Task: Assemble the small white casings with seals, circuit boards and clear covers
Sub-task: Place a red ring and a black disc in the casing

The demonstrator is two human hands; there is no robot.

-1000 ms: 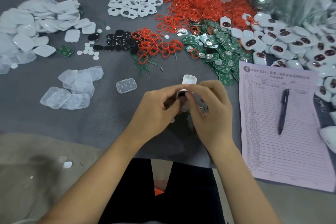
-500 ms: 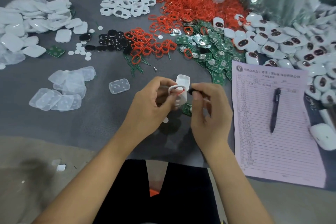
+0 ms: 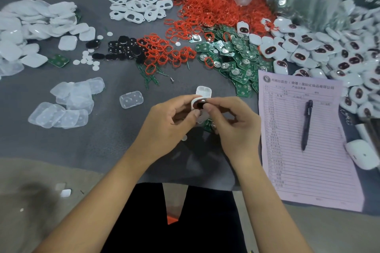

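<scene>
My left hand (image 3: 168, 125) grips a small white casing front (image 3: 194, 103) with a red seal at its opening. My right hand (image 3: 234, 127) pinches a small black insert (image 3: 200, 105) against that opening. Just behind the hands a white casing back (image 3: 204, 91) lies on the grey mat. A green circuit board (image 3: 208, 125) lies under my hands. A single clear cover (image 3: 131, 99) rests to the left, with a heap of clear covers (image 3: 65, 107) further left.
Red seals (image 3: 216, 10), green circuit boards (image 3: 236, 57), black inserts (image 3: 123, 49) and white casing fronts (image 3: 137, 8) lie in heaps behind. Finished casings (image 3: 329, 51) pile at the right. A pink form (image 3: 304, 141) with a pen (image 3: 306, 125) lies at the right.
My hands parted half a second ago, the right one pinching a black insert beside the casing; now they are together again with the insert at the casing's opening.
</scene>
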